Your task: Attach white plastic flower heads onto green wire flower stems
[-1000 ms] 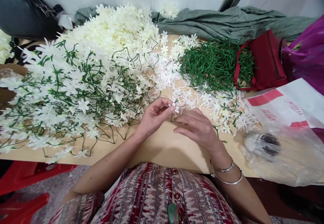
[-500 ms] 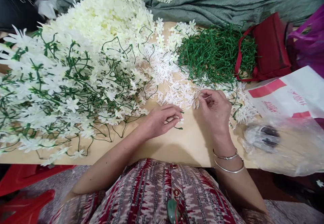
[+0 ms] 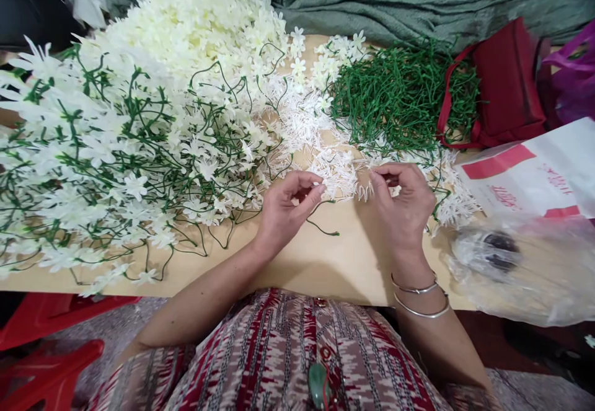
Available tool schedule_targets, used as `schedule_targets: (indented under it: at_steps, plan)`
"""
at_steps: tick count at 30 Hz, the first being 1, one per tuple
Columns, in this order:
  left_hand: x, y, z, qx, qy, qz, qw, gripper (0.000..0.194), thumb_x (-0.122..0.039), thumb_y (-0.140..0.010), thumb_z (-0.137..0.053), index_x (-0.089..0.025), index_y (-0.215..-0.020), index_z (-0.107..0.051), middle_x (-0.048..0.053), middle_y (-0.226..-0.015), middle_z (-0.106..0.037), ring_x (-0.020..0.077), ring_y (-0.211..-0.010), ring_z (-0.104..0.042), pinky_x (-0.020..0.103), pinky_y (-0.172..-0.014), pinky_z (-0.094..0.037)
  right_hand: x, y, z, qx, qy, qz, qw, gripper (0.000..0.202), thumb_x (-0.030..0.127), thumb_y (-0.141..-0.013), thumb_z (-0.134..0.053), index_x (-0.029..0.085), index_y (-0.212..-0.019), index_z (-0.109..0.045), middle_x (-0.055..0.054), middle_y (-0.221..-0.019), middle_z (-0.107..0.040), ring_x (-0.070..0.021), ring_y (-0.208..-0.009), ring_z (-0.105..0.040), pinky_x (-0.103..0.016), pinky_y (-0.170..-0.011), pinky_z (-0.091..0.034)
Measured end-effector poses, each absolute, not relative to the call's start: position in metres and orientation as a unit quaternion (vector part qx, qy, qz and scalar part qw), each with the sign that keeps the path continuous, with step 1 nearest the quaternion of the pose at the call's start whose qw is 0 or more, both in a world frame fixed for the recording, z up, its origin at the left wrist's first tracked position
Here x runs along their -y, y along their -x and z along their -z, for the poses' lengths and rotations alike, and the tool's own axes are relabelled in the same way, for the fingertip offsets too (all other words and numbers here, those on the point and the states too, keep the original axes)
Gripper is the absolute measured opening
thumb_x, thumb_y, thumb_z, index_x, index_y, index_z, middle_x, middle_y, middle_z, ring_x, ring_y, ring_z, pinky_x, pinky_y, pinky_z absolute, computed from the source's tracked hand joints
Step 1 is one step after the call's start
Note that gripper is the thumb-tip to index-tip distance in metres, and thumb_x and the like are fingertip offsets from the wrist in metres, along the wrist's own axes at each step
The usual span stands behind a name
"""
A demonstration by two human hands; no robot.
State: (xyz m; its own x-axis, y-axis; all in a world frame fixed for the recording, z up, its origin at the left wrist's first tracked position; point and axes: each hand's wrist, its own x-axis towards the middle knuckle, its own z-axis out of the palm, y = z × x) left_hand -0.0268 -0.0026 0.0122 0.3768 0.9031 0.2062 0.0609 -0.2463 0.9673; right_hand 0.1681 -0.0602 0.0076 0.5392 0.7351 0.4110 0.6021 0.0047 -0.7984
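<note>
My left hand [image 3: 290, 207] is pinched closed at the near edge of a scatter of small white stamens [image 3: 334, 172]; whatever sits between its fingertips is too small to name. To its right, my right hand [image 3: 403, 203] has thumb and forefinger pressed together beside the same stamens, its hold also too small to make out. A thin green stem [image 3: 323, 230] lies on the table between the hands. Beyond my right hand is a heap of green stems [image 3: 400, 95]. White flowers on green stems [image 3: 134, 150] are piled at the left, with loose white petals [image 3: 204, 20] behind them.
A red bag [image 3: 509, 82] stands right of the green heap, near a purple bag [image 3: 574, 82]. A white and red paper bag [image 3: 525, 175] and a clear plastic bag [image 3: 534, 274] lie at the right. Green cloth [image 3: 395, 8] runs along the back; red stools [image 3: 51, 374] are below left.
My left hand has risen away from the green stem, up to the white stamens, leaving the stem in fuller view. My right hand has shifted slightly. The view has moved a little.
</note>
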Motion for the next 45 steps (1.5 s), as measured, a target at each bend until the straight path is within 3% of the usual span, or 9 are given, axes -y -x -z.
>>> schedule_targets:
  at_steps: [6,15,20,26,31,33,36,41,45]
  plan:
    - [0.004,0.017,-0.015,-0.397,-0.587,-0.409,0.575,0.025,-0.042,-0.094,-0.074,-0.018,-0.089,-0.069,-0.001,-0.073,-0.072,0.0098,-0.065,-0.068,0.021,-0.058,-0.052,0.067,-0.146,-0.021,0.442,0.566,-0.238,0.654,0.012,0.027,-0.086,-0.080,0.025,-0.090,-0.068,-0.003,-0.095,-0.077,-0.0205,-0.087,-0.076,-0.041,-0.079,-0.064]
    - [0.007,0.014,-0.019,-0.379,-0.586,-0.397,0.596,0.023,-0.041,-0.094,-0.074,-0.018,-0.087,-0.073,0.000,-0.073,-0.074,0.0100,-0.065,-0.068,0.020,-0.054,-0.050,0.069,-0.136,-0.018,0.525,0.583,-0.198,0.588,0.005,0.024,-0.089,-0.076,0.026,-0.088,-0.071,-0.003,-0.092,-0.075,-0.0210,-0.092,-0.073,-0.041,-0.084,-0.060]
    - [0.006,0.014,-0.018,-0.364,-0.555,-0.374,0.648,0.026,-0.045,-0.094,-0.073,-0.019,-0.094,-0.076,0.003,-0.081,-0.079,0.0147,-0.077,-0.077,0.020,-0.056,-0.057,0.068,-0.136,-0.010,0.525,0.610,-0.164,0.570,0.006,0.026,-0.091,-0.075,0.027,-0.087,-0.071,-0.003,-0.092,-0.077,-0.0216,-0.092,-0.075,-0.044,-0.089,-0.061]
    - [0.007,0.014,-0.014,-0.350,-0.555,-0.376,0.654,0.027,-0.045,-0.094,-0.074,-0.018,-0.095,-0.076,0.004,-0.084,-0.080,0.0146,-0.078,-0.078,0.021,-0.061,-0.060,0.068,-0.133,-0.008,0.529,0.618,-0.144,0.563,0.008,0.028,-0.092,-0.075,0.028,-0.086,-0.069,-0.002,-0.093,-0.079,-0.0219,-0.092,-0.076,-0.044,-0.087,-0.063]
    - [0.013,0.015,-0.014,-0.347,-0.603,-0.389,0.604,0.021,-0.038,-0.099,-0.070,-0.019,-0.103,-0.078,0.004,-0.093,-0.082,0.0129,-0.082,-0.077,0.023,-0.072,-0.062,0.069,-0.130,-0.011,0.540,0.636,-0.100,0.541,0.008,0.028,-0.093,-0.073,0.028,-0.088,-0.067,0.000,-0.087,-0.075,-0.0206,-0.085,-0.073,-0.042,-0.083,-0.061]
    - [0.015,0.017,-0.015,-0.337,-0.639,-0.400,0.563,0.019,-0.034,-0.101,-0.068,-0.020,-0.105,-0.078,0.005,-0.099,-0.082,0.0129,-0.085,-0.077,0.024,-0.077,-0.062,0.069,-0.131,-0.011,0.534,0.639,-0.103,0.543,0.011,0.026,-0.093,-0.073,0.028,-0.102,-0.069,0.000,-0.086,-0.073,-0.0191,-0.082,-0.071,-0.040,-0.080,-0.060]
    - [0.014,0.019,-0.014,-0.318,-0.711,-0.419,0.466,0.015,-0.029,-0.102,-0.067,-0.020,-0.107,-0.078,0.005,-0.100,-0.083,0.0130,-0.084,-0.077,0.024,-0.077,-0.062,0.069,-0.136,-0.012,0.535,0.645,-0.128,0.531,0.035,0.027,-0.092,-0.073,0.028,-0.126,-0.068,-0.002,-0.096,-0.071,-0.0193,-0.087,-0.069,-0.040,-0.081,-0.059]
    - [0.009,0.021,-0.010,-0.250,-0.800,-0.443,0.317,0.013,-0.020,-0.102,-0.065,-0.019,-0.111,-0.074,0.005,-0.102,-0.083,0.0129,-0.090,-0.079,0.024,-0.081,-0.063,0.068,-0.145,-0.015,0.541,0.609,-0.194,0.547,0.011,0.024,-0.089,-0.077,0.029,-0.098,-0.078,-0.004,-0.109,-0.073,-0.0219,-0.106,-0.070,-0.042,-0.090,-0.058]
    - [0.011,0.019,-0.013,-0.254,-0.794,-0.450,0.320,0.016,-0.022,-0.103,-0.065,-0.017,-0.117,-0.068,0.006,-0.104,-0.080,0.0098,-0.082,-0.075,0.021,-0.075,-0.061,0.067,-0.148,-0.016,0.511,0.576,-0.217,0.600,0.010,0.018,-0.086,-0.078,0.027,-0.088,-0.076,-0.002,-0.104,-0.076,-0.0215,-0.105,-0.072,-0.046,-0.098,-0.056]
